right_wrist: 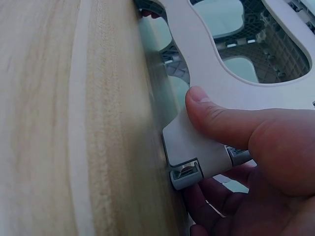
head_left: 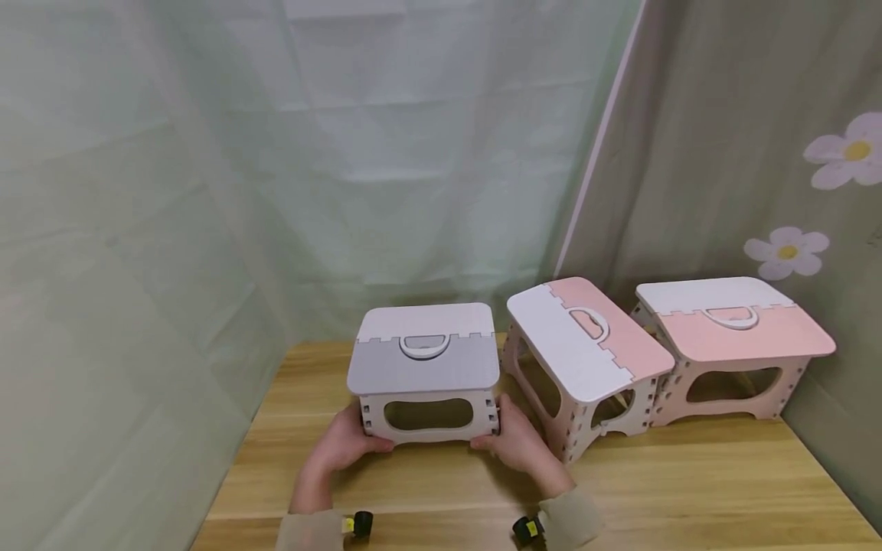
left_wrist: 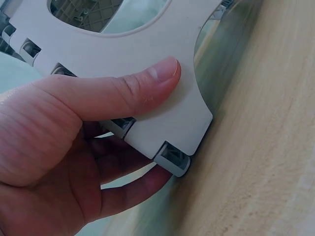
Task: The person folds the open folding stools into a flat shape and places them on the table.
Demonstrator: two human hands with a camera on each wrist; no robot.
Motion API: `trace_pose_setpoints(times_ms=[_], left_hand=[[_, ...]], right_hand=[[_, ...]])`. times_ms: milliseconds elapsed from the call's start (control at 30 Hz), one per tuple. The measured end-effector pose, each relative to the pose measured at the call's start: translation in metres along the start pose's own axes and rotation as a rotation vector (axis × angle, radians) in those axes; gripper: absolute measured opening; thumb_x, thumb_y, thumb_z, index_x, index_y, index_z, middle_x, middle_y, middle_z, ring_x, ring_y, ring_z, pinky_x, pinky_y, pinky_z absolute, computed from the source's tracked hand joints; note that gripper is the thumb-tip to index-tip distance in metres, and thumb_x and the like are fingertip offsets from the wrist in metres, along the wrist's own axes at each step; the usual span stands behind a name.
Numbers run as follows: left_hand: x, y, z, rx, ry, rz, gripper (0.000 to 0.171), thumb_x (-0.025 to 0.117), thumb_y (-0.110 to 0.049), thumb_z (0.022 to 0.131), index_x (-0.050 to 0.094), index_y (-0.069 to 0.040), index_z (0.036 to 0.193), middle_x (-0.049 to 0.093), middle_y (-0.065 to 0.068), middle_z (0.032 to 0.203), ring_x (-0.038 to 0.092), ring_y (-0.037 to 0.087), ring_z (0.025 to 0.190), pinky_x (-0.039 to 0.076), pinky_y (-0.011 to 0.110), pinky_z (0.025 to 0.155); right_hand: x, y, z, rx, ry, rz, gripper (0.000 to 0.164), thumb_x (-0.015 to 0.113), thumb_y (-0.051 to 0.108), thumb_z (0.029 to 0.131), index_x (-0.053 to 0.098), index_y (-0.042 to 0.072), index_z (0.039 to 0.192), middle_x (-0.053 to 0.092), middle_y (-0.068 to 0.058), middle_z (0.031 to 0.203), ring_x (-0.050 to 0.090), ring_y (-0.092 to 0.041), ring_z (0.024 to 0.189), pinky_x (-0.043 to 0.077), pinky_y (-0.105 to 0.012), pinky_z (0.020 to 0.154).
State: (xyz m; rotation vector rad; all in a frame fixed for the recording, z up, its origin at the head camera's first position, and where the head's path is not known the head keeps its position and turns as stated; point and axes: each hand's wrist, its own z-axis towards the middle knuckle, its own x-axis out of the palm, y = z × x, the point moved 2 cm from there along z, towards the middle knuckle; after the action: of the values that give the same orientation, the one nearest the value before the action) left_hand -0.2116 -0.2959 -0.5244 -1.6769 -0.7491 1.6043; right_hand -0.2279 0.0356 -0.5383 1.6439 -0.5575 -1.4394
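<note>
The left hand (head_left: 350,441) is gripping the lower left leg of a grey-and-white stool (head_left: 423,375), its thumb pressing on the front panel and its fingers curling around the side. The right hand (head_left: 515,442) is holding the lower right leg in the same way, thumb in front, fingers wrapping behind. The stool is sitting upright between both hands, its grey half facing the person, a white handle (head_left: 424,353) lying across the top; whether its feet are bearing fully on the bench (head_left: 427,490) is hard to tell. Beige sleeves (head_left: 310,532) are covering the forearms, with a small black device showing at each cuff.

Just beside the right hand, a pink-and-white stool (head_left: 565,344) is standing turned at an angle. Farther right, a second pink-and-white stool (head_left: 747,337) is standing close to it, its pink half facing forward. Behind everything, a pale green curtain (head_left: 441,191) is hanging, meeting a grey curtain (head_left: 703,153) printed with white flowers (head_left: 788,252) at the right.
</note>
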Motion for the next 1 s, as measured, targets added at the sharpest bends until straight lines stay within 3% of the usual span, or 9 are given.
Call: trace_pose_setpoints(times_ms=[300, 433, 767, 1000], left_hand=[[-0.0001, 0.0042, -0.0019, 0.003, -0.007, 0.022, 0.079, 0.103, -0.015, 0.068, 0.060, 0.006, 0.130, 0.070, 0.012, 0.118, 0.065, 0.023, 0.107, 0.052, 0.043, 0.099], [-0.0005, 0.0039, -0.0034, -0.006, 0.012, -0.011, 0.074, 0.101, -0.011, 0.071, 0.060, 0.008, 0.129, 0.071, 0.013, 0.116, 0.067, 0.024, 0.104, 0.055, 0.039, 0.092], [-0.0031, 0.0034, -0.0075, -0.022, 0.019, -0.020, 0.072, 0.101, -0.014, 0.073, 0.062, 0.006, 0.130, 0.072, 0.011, 0.118, 0.066, 0.022, 0.106, 0.054, 0.043, 0.095], [-0.0052, 0.0057, -0.0070, -0.014, 0.040, -0.033, 0.067, 0.099, -0.016, 0.076, 0.065, 0.004, 0.129, 0.073, 0.010, 0.118, 0.068, 0.022, 0.106, 0.055, 0.041, 0.093]], right_hand=[[-0.0006, -0.0020, 0.0001, 0.018, 0.007, -0.014, 0.062, 0.097, 0.028, 0.081, 0.054, 0.005, 0.118, 0.062, -0.004, 0.105, 0.059, -0.021, 0.098, 0.050, -0.042, 0.086], [-0.0018, -0.0005, -0.0012, 0.009, 0.010, -0.017, 0.061, 0.097, 0.026, 0.081, 0.055, 0.004, 0.119, 0.062, -0.005, 0.106, 0.059, -0.022, 0.100, 0.050, -0.043, 0.087], [-0.0007, -0.0006, -0.0016, -0.009, 0.034, -0.012, 0.063, 0.095, 0.026, 0.083, 0.054, 0.001, 0.125, 0.062, -0.007, 0.113, 0.059, -0.024, 0.106, 0.049, -0.045, 0.091], [-0.0025, -0.0032, 0.0001, -0.023, 0.020, -0.029, 0.061, 0.097, 0.029, 0.080, 0.057, 0.006, 0.120, 0.065, -0.004, 0.107, 0.060, -0.021, 0.098, 0.051, -0.043, 0.085]])
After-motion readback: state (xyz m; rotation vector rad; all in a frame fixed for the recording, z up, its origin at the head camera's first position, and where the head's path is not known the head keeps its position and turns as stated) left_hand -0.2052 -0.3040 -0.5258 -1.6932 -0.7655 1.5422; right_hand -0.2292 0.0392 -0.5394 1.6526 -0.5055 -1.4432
